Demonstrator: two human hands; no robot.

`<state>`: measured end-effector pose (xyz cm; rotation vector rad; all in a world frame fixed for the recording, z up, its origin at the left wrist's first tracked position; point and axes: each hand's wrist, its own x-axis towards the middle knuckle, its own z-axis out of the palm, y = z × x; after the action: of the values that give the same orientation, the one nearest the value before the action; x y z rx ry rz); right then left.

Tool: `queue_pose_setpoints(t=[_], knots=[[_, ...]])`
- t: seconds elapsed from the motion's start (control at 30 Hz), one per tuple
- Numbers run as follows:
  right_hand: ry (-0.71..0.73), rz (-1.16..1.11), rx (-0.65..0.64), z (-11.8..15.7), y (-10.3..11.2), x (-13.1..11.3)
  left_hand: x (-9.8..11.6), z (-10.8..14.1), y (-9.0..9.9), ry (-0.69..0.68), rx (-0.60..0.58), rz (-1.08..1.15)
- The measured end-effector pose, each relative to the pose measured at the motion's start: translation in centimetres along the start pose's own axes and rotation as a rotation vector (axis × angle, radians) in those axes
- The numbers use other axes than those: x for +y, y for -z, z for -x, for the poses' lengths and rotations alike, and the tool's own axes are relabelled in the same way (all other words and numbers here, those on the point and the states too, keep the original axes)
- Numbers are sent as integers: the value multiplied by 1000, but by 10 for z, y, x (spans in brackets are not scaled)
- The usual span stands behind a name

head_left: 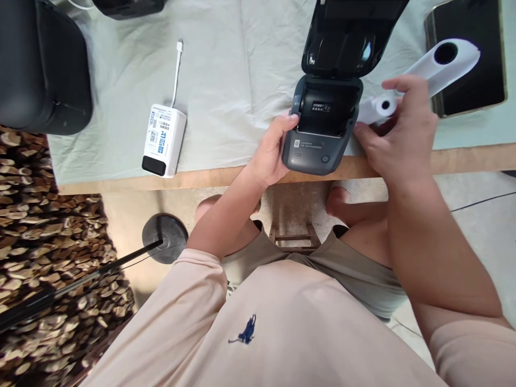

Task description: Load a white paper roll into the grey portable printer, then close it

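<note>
A dark grey handheld printer (pixel 312 153) has its black lid (pixel 342 48) raised, and its inner bay shows a small label. My left hand (pixel 272 150) is closed round the printer's left side, thumb on the rim. My right hand (pixel 403 126) is at the printer's right, its fingers curled by a small white paper roll (pixel 382 105); the fingertips behind the roll are partly hidden. Beyond that hand lies a larger white roll (pixel 451 64) with a dark core, its near end hidden by the fingers.
A black tablet or phone (pixel 470 32) lies at the far right. On the left of the cloth-covered table (pixel 226 70) are a white power bank (pixel 163 140) with a short cable and a black case (pixel 60 70). A black stand base (pixel 155 231) is on the floor.
</note>
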<state>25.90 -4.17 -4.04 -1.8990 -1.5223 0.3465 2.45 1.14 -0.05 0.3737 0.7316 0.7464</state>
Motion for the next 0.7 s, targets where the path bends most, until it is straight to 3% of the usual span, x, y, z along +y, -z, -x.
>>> queue_pose_setpoints(t=[0.1,0.17,0.27,0.33,0.43,0.5,0.7], knots=[[126,-84,19,-1,6,5,-1,0,0,18,38,-20],[251,-125,221,-3,13,14,-2,-1,0,44,87,28],[277,-42,538,-14,21,34,-2,-2,1,53,129,97],[253,38,565,-24,19,44,-3,-2,2,58,141,114],[6,211,470,-37,8,46,-2,-1,1,57,130,94],[-129,291,430,-42,0,41,-2,-1,0,50,136,74],[-321,317,437,-56,-7,20,0,0,-1,40,161,38]])
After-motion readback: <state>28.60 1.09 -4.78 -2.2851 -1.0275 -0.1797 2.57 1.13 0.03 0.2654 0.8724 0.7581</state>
